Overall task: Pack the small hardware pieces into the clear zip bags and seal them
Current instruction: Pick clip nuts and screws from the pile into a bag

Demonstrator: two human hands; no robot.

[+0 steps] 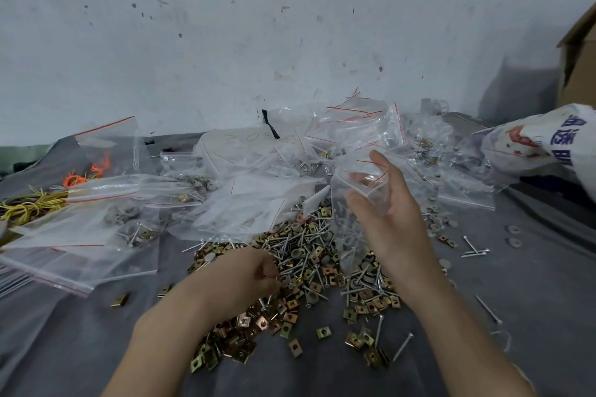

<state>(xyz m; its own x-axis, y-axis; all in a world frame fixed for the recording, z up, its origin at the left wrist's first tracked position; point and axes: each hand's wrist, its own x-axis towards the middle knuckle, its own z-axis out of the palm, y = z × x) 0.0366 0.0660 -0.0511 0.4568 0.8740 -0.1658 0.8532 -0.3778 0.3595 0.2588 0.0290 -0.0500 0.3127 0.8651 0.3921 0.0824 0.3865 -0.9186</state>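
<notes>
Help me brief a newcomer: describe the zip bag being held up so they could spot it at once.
Find the heap of brass clips, nails and washers in the middle of the grey cloth. Above its right side, the right hand holds one clear zip bag by its red-striped top. Unlike the bags lying around it, this one hangs upright.

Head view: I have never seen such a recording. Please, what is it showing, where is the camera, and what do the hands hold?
No machine here: a person works with bare hands, and the one camera sits on their head, looking down. The right hand holds a clear zip bag by its mouth. The left hand curls its fingers into a pile of screws, square clips and grey washers on a grey cloth. More bags lie around; some hold pieces.
</notes>
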